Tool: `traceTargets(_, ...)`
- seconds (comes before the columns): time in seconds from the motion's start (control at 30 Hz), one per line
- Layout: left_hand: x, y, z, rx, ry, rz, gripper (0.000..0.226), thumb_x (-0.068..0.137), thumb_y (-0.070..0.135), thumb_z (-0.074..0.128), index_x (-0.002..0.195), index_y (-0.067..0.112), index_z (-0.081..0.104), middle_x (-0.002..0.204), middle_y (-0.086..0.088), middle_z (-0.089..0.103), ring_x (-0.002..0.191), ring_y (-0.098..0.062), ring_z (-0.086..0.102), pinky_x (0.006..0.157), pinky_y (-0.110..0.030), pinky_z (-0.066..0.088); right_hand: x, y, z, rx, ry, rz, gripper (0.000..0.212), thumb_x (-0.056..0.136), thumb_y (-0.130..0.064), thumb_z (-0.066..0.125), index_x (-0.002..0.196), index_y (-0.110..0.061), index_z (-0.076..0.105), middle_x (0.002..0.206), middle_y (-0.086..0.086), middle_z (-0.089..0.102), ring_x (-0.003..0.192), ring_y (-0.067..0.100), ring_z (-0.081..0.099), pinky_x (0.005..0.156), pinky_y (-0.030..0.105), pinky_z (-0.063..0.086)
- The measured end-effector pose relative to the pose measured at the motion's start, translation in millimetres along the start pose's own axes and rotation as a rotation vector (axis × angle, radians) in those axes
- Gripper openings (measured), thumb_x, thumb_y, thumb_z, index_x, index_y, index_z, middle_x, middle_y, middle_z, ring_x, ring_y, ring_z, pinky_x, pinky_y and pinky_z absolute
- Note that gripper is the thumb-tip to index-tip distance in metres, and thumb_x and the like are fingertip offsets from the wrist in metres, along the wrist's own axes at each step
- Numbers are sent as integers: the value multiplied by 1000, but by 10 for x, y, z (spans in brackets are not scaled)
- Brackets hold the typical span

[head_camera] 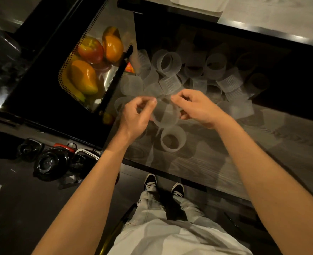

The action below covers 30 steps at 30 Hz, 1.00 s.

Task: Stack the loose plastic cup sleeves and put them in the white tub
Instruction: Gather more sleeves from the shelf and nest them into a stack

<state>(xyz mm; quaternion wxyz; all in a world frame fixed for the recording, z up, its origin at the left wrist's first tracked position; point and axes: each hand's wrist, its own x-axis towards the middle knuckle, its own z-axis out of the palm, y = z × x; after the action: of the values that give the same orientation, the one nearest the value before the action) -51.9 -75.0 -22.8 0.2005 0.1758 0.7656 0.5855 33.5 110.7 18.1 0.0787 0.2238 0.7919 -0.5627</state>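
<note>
Several translucent ribbed plastic cup sleeves [171, 63] lie scattered across the dark wood-grain counter [216, 162]. Both my hands are over the pile's near edge. My left hand [138, 115] pinches the left rim of one sleeve [165, 116], and my right hand [194, 107] pinches its right rim, so the sleeve hangs between them. Another sleeve [173, 138] sits on the counter just below my hands. A corner of the white tub [198, 4] shows at the top edge, on the far steel surface.
A perforated metal tray [73, 52] with orange and red fruit stands left of the counter. Black blender jars and lids [49, 164] lie on the floor at lower left. My legs and shoes [163, 184] stand at the counter's near edge.
</note>
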Motion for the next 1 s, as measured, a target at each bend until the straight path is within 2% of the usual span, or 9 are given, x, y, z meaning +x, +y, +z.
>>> traceTargets(0.13,-135,8,101,21,-190,-82,23,102,29,59,108,10,70,72,-5,66,57,-8,65,49,-22,50,-236,149,-101,-63,-85,88,41,104,-38,51,109,1,64,76,2,66,60,4,68,64,26,57)
traceTargets(0.23,-201,-92,165,69,-272,-116,27,103,31,57,109,7,69,71,-8,66,59,-10,66,53,-21,51,-283,322,-59,-38,-125,148,44,105,-37,50,113,4,62,94,21,72,68,13,74,67,34,54)
traceTargets(0.3,-227,-154,193,107,-297,-143,28,103,34,56,109,10,70,73,-14,66,61,-11,66,56,-23,52,-272,413,-29,-41,-128,173,45,105,-37,50,115,6,60,104,25,72,71,17,75,68,36,51)
traceTargets(0.4,-233,-215,206,168,-320,-155,28,103,40,55,106,16,70,67,-7,67,62,-12,67,62,-28,54,-266,463,16,-51,-126,192,47,105,-37,50,115,8,60,100,20,75,70,18,76,69,36,54)
traceTargets(0.53,-227,-231,208,192,-301,-146,29,102,45,55,103,19,69,65,0,67,65,-15,70,70,-39,60,-251,514,23,-76,-58,163,43,105,-36,50,110,5,63,100,17,75,72,18,76,82,46,59)
traceTargets(0.67,-248,-207,224,241,-301,-139,32,102,48,53,105,20,69,69,1,67,76,-24,72,79,-46,59,-234,528,2,-158,-49,155,37,104,-36,51,103,-3,66,97,18,74,75,19,77,78,44,60)
traceTargets(0.8,-256,-204,209,296,-175,-184,34,104,48,47,96,21,65,80,-2,67,81,-16,65,72,-35,52,-207,504,11,-452,109,94,30,100,-37,55,86,-14,67,71,2,69,68,18,65,64,35,51)
traceTargets(0.9,-243,-236,129,332,18,-252,29,105,39,48,87,20,60,75,0,60,75,-14,58,64,-29,40,-145,355,112,-482,216,-7,19,98,-29,55,86,-19,66,73,-4,65,71,13,60,64,33,47)
traceTargets(1.0,-208,-398,-40,419,144,-307,25,99,37,53,110,17,63,108,-9,63,105,-27,60,90,-39,49,-4,186,322,-554,110,-67,12,95,-15,52,91,-13,64,80,-1,64,75,18,60,60,33,45)
